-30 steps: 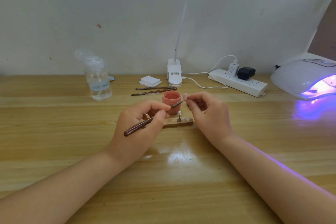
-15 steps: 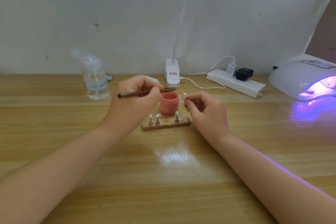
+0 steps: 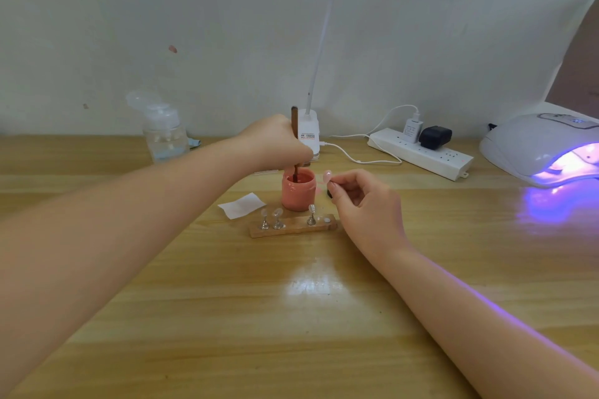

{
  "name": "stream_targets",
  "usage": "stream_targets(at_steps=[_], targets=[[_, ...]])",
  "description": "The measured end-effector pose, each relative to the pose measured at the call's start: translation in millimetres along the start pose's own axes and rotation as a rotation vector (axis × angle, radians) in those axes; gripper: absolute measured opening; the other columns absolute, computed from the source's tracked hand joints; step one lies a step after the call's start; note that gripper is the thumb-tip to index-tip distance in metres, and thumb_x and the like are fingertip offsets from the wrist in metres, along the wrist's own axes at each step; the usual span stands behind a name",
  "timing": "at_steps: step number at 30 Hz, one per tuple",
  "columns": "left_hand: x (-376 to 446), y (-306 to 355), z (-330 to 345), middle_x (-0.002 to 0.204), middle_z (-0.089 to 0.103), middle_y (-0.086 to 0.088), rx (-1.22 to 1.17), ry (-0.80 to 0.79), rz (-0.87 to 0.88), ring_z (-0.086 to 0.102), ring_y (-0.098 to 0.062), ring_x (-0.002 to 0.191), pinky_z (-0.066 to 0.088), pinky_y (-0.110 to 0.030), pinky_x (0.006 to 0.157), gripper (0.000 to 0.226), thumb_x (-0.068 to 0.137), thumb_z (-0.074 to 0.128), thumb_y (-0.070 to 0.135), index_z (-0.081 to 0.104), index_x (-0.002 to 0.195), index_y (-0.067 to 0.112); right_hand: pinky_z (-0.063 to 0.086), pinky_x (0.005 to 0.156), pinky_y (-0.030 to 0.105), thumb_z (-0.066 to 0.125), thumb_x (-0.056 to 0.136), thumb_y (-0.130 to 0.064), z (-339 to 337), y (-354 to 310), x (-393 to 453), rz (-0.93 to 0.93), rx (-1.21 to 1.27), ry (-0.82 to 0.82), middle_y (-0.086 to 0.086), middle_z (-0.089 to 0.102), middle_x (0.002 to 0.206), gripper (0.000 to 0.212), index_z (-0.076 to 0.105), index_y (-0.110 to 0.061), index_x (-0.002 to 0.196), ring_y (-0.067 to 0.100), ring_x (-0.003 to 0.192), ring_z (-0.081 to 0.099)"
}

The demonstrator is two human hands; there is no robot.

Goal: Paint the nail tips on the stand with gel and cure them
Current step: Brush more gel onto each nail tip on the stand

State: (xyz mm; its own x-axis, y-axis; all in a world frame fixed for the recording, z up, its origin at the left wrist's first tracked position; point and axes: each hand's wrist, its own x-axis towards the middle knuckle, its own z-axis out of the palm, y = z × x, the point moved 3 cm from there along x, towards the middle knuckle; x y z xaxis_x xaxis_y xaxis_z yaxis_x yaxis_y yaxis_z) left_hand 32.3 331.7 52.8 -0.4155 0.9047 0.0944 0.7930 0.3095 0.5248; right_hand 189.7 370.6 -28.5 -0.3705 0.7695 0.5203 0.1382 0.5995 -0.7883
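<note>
Gel jar (image 3: 298, 189) stands just behind stand (image 3: 293, 226).

I see the brush (image 3: 294, 126) upright in the open coral gel jar (image 3: 298, 191), just behind the wooden stand (image 3: 293, 226) bearing three clear tips; one pink tip (image 3: 327, 175) is held aloft.

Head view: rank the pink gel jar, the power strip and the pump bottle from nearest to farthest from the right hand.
From the right hand:
1. Pink gel jar, just to its left.
2. Power strip, behind it, to the right.
3. Pump bottle, far left, near the wall.
</note>
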Motion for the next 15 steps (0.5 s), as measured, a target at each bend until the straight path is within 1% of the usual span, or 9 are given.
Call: stream_targets(at_steps=[2, 4, 5, 6, 7, 8, 11, 13, 15], targets=[[-0.2, -2.5, 3.6, 0.056, 0.052, 0.004, 0.001, -0.011, -0.009, 0.048, -0.012, 0.055, 0.034, -0.023, 0.048, 0.022, 0.082, 0.057, 0.021, 0.052, 0.061, 0.018, 0.053, 0.073, 0.021, 0.068, 0.088, -0.008, -0.4, 0.2, 0.8, 0.007, 0.008, -0.002, -0.001, 0.071, 0.082, 0.006, 0.071, -0.011, 0.092, 0.011, 0.077, 0.067], [0.2, -6.2, 0.6, 0.066, 0.066, -0.005, -0.085, 0.016, -0.026, 0.058, -0.016, 0.066, 0.044, -0.028, 0.060, 0.016, 0.081, 0.057, 0.020, 0.064, 0.070, 0.011, 0.053, 0.074, 0.023, 0.068, 0.088, -0.009, -0.9, 0.9, 1.6, 0.017, 0.012, 0.000, -0.001, 0.071, 0.083, 0.006, 0.071, -0.010, 0.092, 0.011, 0.078, 0.067], [0.1, -8.6, -3.6, 0.068, 0.071, -0.006, -0.151, 0.049, -0.043, 0.061, -0.017, 0.072, 0.047, -0.031, 0.067, 0.017, 0.081, 0.056, 0.019, 0.069, 0.075, 0.009, 0.053, 0.074, 0.023, 0.068, 0.088, -0.009, -1.1, 1.2, 1.6, 0.020, 0.015, 0.002, -0.001, 0.072, 0.082, 0.005, 0.071, -0.011, 0.092, 0.010, 0.078, 0.067], [0.2, -11.5, -8.2, 0.065, 0.072, -0.004, -0.220, 0.085, -0.063, 0.062, -0.017, 0.074, 0.049, -0.033, 0.071, 0.019, 0.081, 0.055, 0.018, 0.071, 0.076, 0.009, 0.053, 0.074, 0.022, 0.068, 0.088, -0.008, -1.0, 1.3, 1.5, 0.021, 0.019, 0.003, -0.002, 0.071, 0.082, 0.006, 0.071, -0.011, 0.092, 0.009, 0.077, 0.067], [0.2, -14.9, -13.0, 0.061, 0.072, -0.001, -0.279, 0.117, -0.082, 0.063, -0.016, 0.072, 0.050, -0.032, 0.070, 0.020, 0.082, 0.054, 0.018, 0.072, 0.074, 0.011, 0.053, 0.073, 0.021, 0.068, 0.088, -0.007, -0.8, 1.3, 1.1, 0.019, 0.020, 0.003, -0.002, 0.071, 0.082, 0.006, 0.071, -0.012, 0.091, 0.008, 0.076, 0.066], [-0.5, -18.5, -17.1, 0.057, 0.070, 0.002, -0.329, 0.143, -0.105, 0.061, -0.014, 0.067, 0.049, -0.029, 0.064, 0.021, 0.083, 0.053, 0.017, 0.071, 0.073, 0.013, 0.053, 0.072, 0.019, 0.068, 0.088, -0.007, -0.6, 1.1, 0.9, 0.015, 0.016, 0.002, -0.003, 0.071, 0.081, 0.007, 0.070, -0.013, 0.090, 0.006, 0.075, 0.065], [-3.3, -34.5, -23.6, 0.051, 0.066, 0.006, -0.478, 0.187, -0.215, 0.050, -0.009, 0.052, 0.035, -0.022, 0.049, 0.018, 0.084, 0.054, 0.017, 0.068, 0.074, 0.013, 0.050, 0.069, 0.014, 0.068, 0.087, -0.008, -0.4, 0.8, 0.9, 0.002, 0.006, -0.003, -0.006, 0.070, 0.080, 0.009, 0.070, -0.016, 0.090, 0.003, 0.074, 0.064], [-7.1, -47.2, -22.4, 0.051, 0.066, 0.005, -0.562, 0.172, -0.296, 0.045, -0.008, 0.047, 0.031, -0.021, 0.046, 0.015, 0.084, 0.055, 0.015, 0.068, 0.076, 0.012, 0.050, 0.069, 0.012, 0.068, 0.087, -0.007, -0.3, 0.4, 1.0, -0.004, 0.002, -0.005, -0.007, 0.070, 0.080, 0.009, 0.070, -0.016, 0.089, 0.002, 0.074, 0.064], [-11.3, -59.1, -19.4, 0.052, 0.066, 0.004, -0.615, 0.147, -0.362, 0.045, -0.008, 0.046, 0.030, -0.022, 0.048, 0.017, 0.084, 0.053, 0.016, 0.068, 0.076, 0.013, 0.050, 0.069, 0.013, 0.068, 0.087, -0.008, -0.2, 0.3, 1.1, -0.007, -0.007, -0.008, -0.008, 0.070, 0.080, 0.010, 0.070, -0.017, 0.090, 0.002, 0.075, 0.064]])
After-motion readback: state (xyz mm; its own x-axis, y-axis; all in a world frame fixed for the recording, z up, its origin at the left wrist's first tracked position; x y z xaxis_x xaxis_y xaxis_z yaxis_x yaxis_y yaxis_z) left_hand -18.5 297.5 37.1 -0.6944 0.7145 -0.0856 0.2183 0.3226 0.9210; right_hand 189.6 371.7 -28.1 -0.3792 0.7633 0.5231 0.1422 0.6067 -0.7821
